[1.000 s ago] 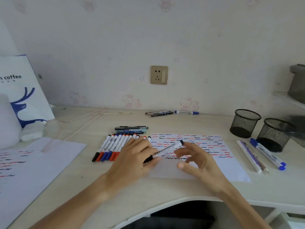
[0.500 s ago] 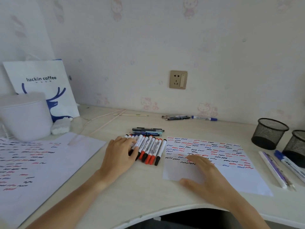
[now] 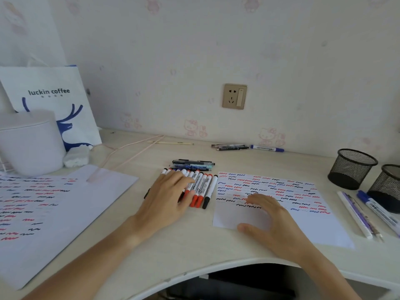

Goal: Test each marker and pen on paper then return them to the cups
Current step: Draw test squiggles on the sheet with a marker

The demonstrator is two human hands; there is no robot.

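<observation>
Head view: the left hand [image 3: 166, 198] lies open on the markers [image 3: 200, 188], at nine o'clock from the paper [image 3: 270, 204], which the flat, open right hand [image 3: 270, 219] steadies. Choosing step; next, pinch one marker out.

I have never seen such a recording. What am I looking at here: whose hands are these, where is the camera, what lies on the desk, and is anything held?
A person wears the camera on the head, so it looks down at their own hands. The left hand rests flat on a row of markers. The right hand lies flat on the test paper full of squiggles. Neither hand grips anything. Two mesh cups stand at the right, with a few pens lying beside them. A second sheet lies left.
</observation>
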